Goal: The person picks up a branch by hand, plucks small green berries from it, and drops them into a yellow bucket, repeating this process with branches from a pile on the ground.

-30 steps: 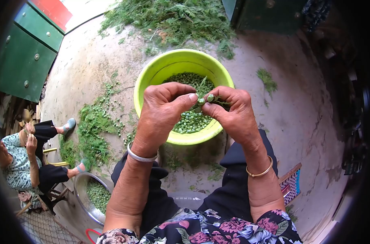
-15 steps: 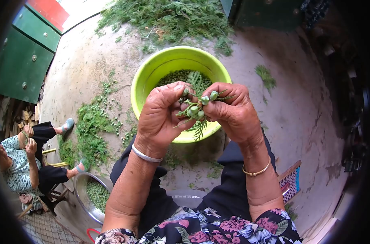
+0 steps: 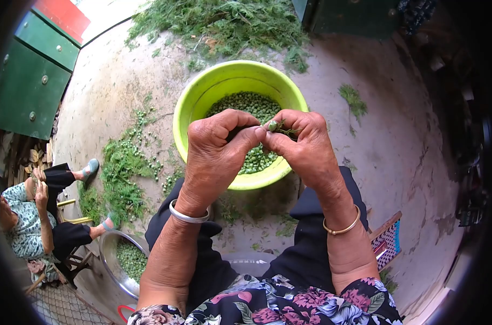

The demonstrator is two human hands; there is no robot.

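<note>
Above a lime-green basin (image 3: 187,103), my two hands meet at the fingertips. My right hand (image 3: 305,143) is closed in a pinch on a small conifer sprig (image 3: 289,129), with one pale green cone (image 3: 272,125) showing beside the thumb. My left hand (image 3: 216,149) is also pinched shut, its thumb and index tips right against the right hand's. Whatever lies between the left fingertips is hidden. Many small green cones (image 3: 246,102) cover the bottom of the basin, directly below the hands.
A pile of conifer branches (image 3: 224,27) lies beyond the basin. More sprigs and loose cones (image 3: 121,179) are scattered at left, near a seated person (image 3: 29,216) and a metal bowl (image 3: 108,260) of cones. A woven-seat stool (image 3: 385,244) stands at right.
My left hand has turned over, back upward, and its fingertips have come together with the right's. The cluster of cones and leaves seen between the hands earlier is mostly out of sight.
</note>
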